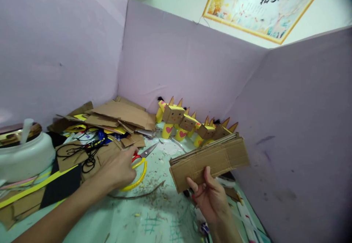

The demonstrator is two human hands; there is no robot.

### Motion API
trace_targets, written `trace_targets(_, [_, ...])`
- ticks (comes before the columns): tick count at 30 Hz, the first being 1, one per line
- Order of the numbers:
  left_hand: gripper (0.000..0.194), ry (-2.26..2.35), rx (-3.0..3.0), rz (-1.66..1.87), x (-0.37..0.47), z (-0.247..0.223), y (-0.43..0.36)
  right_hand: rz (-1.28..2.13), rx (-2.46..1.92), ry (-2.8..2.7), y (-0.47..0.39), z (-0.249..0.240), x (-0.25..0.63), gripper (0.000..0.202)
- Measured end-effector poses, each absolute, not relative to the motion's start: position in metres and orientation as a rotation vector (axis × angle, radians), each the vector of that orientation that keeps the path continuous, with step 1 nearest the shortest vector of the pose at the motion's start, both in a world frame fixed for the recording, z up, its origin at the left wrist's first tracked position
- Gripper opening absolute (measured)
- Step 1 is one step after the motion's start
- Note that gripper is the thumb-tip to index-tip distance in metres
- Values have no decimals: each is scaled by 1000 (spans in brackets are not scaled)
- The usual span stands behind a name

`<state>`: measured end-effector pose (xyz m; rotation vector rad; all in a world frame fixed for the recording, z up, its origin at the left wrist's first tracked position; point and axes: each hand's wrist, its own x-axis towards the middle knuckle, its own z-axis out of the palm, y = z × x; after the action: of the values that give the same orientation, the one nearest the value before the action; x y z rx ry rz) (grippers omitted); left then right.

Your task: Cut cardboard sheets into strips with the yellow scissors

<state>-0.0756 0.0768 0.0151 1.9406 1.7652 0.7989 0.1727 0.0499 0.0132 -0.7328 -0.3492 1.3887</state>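
My left hand (pixel 122 169) is closed at the red part of a pair of scissors (pixel 143 159) with big yellow-and-red handles. The blades are slightly parted and point away to the right, low over the table. Most of those fingers are hidden behind the back of the hand. In my right hand (pixel 211 199) is a flat stack of long cardboard strips (pixel 209 158), pinched at its lower edge with the thumb across the front. The stack is raised and tilted up to the right, covering part of a row of yellow cardboard figures (pixel 173 115) with horns and pink hearts.
Cardboard sheets (pixel 123 113) are piled at the back left, with tangled black cord (pixel 89 158) in front. A white pot (pixel 27 158) stands far left. Scraps and a thin brown strip (pixel 140 196) lie on the green tabletop (pixel 132 221). Lilac panels (pixel 189 52) enclose the table.
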Motion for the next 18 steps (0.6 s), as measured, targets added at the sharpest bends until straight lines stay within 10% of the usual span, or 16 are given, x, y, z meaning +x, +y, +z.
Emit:
trace_targets(12, [33, 1344, 2345, 830, -51, 7, 56, 1227, -740, -495, 49, 18, 180, 26])
trace_targets(18, [60, 1298, 2333, 751, -49, -6, 50, 1061, -706, -559, 49, 18, 182, 40])
